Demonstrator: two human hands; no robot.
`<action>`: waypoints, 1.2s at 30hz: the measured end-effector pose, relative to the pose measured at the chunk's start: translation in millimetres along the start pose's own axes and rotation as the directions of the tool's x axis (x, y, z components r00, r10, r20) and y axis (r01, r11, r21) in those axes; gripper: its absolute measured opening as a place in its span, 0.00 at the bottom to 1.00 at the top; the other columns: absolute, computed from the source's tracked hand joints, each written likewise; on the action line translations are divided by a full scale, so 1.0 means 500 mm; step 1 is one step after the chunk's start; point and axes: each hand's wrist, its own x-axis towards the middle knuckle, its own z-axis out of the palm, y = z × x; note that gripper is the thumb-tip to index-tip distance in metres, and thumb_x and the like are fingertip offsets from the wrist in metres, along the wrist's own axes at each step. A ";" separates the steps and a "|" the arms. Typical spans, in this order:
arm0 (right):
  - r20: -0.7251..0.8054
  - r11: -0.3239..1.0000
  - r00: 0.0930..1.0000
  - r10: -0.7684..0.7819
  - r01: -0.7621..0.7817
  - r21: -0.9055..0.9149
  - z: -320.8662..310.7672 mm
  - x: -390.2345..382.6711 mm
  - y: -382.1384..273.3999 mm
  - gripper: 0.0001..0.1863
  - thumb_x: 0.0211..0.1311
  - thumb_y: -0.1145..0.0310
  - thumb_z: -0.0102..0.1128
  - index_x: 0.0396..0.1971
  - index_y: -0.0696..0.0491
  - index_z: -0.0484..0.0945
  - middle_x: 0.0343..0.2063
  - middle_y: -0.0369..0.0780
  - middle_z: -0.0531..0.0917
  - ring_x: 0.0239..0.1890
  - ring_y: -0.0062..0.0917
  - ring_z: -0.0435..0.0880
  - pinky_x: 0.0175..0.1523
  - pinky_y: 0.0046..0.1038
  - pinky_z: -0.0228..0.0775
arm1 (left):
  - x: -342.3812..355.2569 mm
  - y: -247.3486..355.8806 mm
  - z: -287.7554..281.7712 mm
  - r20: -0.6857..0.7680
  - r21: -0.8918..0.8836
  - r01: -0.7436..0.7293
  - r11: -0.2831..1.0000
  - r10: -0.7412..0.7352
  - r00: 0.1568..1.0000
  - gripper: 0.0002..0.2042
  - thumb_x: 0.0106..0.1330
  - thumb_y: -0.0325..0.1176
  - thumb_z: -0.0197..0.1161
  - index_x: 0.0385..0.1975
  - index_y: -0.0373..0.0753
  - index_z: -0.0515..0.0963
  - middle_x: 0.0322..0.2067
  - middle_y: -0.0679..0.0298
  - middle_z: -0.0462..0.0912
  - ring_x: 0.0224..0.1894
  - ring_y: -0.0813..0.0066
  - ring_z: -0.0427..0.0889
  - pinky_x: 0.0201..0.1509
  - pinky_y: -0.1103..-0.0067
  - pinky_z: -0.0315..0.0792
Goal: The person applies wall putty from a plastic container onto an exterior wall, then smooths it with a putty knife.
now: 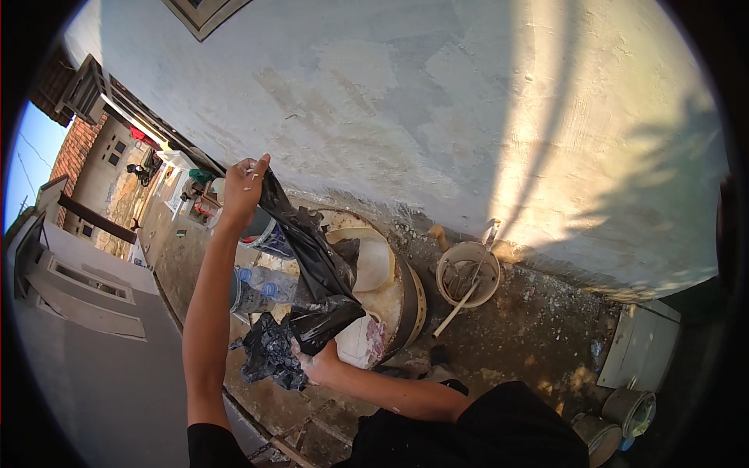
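Note:
A black plastic bag hangs stretched between my two hands. High up near the wall, my left hand has its fingers closed on the bag's upper end. Lower down, my right hand is closed at the bag's lower part, partly hidden by the plastic. Beside it bunches a crumpled dark plastic sheet; whether it belongs to the same bag I cannot tell. Behind the bag stands a round drum, with a cream plastic container on its top. Clear plastic bottles lie left of the bag.
A plastered wall runs along the far side. Right of the drum, a bucket has a stick leaning out of it. A pale panel and more buckets sit at the far right. Wooden pieces lie low down.

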 end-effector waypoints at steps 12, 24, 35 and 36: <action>-0.179 0.748 0.813 0.554 -0.391 0.537 0.058 -0.008 -0.110 0.09 0.66 0.65 0.46 0.30 0.49 0.75 0.27 0.36 0.78 0.28 0.23 0.75 0.31 0.25 0.70 | 0.009 -0.024 -0.017 0.028 -0.064 0.002 0.998 0.000 1.000 0.16 0.64 0.42 0.61 0.20 0.37 0.71 0.14 0.77 0.62 0.18 0.89 0.56 0.20 0.82 0.50; -0.159 0.769 0.835 0.526 -0.388 0.509 0.024 0.004 -0.057 0.11 0.68 0.60 0.44 0.39 0.45 0.76 0.35 0.34 0.79 0.36 0.24 0.76 0.38 0.29 0.69 | -0.003 -0.007 -0.011 -0.002 0.039 -0.006 0.999 0.006 1.000 0.15 0.64 0.40 0.62 0.20 0.38 0.71 0.15 0.76 0.63 0.19 0.89 0.57 0.21 0.82 0.51; -0.172 0.803 0.850 0.497 -0.376 0.462 0.049 -0.021 -0.098 0.09 0.68 0.60 0.46 0.34 0.46 0.75 0.28 0.33 0.77 0.28 0.22 0.74 0.33 0.28 0.67 | -0.015 0.002 -0.012 0.022 -0.039 0.008 0.999 -0.007 1.000 0.15 0.64 0.41 0.61 0.22 0.36 0.72 0.15 0.77 0.62 0.19 0.89 0.56 0.21 0.82 0.50; -0.090 0.839 0.897 0.433 -0.365 0.404 0.038 -0.022 -0.085 0.10 0.68 0.60 0.44 0.35 0.46 0.75 0.28 0.33 0.78 0.28 0.22 0.74 0.33 0.29 0.67 | -0.018 0.009 -0.008 0.025 -0.043 0.023 0.999 -0.022 0.999 0.15 0.64 0.41 0.61 0.22 0.36 0.72 0.15 0.77 0.62 0.19 0.89 0.56 0.21 0.82 0.49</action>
